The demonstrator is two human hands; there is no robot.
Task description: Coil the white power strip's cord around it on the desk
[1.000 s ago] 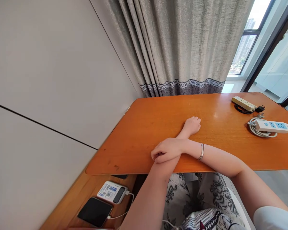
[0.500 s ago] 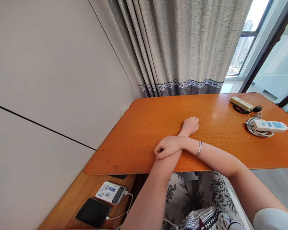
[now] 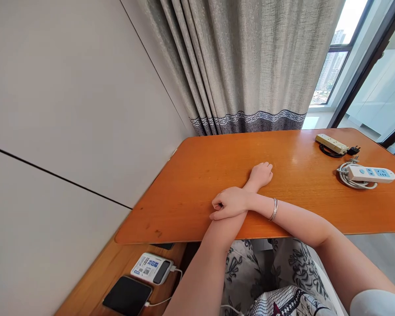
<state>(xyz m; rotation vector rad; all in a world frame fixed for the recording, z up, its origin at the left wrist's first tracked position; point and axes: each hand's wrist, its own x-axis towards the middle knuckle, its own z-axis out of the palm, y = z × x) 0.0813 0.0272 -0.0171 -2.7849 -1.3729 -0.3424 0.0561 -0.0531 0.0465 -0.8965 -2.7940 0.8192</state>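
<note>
My left hand [image 3: 261, 174] lies on the orange-brown wooden table [image 3: 191, 175], its fingers loosely curled and nothing seen in them. Across my left forearm [image 3: 228, 226] rests my right hand [image 3: 230, 202], just above the table's near edge. Its fingers are curled in, with the thumb along the forearm and a small dark gap between thumb and forefinger. No object shows in that gap. A silver bracelet [image 3: 274, 209] circles my right wrist. To the right lie a white power strip [image 3: 371, 173] with a coiled grey cord and a yellowish power strip [image 3: 332, 143] with a black cord.
Below the table at left, a wooden ledge [image 3: 85, 285] bears a white power bank [image 3: 148, 267] and a black phone [image 3: 127, 296], both with white cables. A pale wall [image 3: 69, 87] borders the table's left side. Behind it hangs a grey curtain [image 3: 250, 57], with a window further right.
The view has shifted slightly. My right thumb has moved a little away from the curled fingers along my left forearm. Both arms stay crossed, and the power strips have not moved.
</note>
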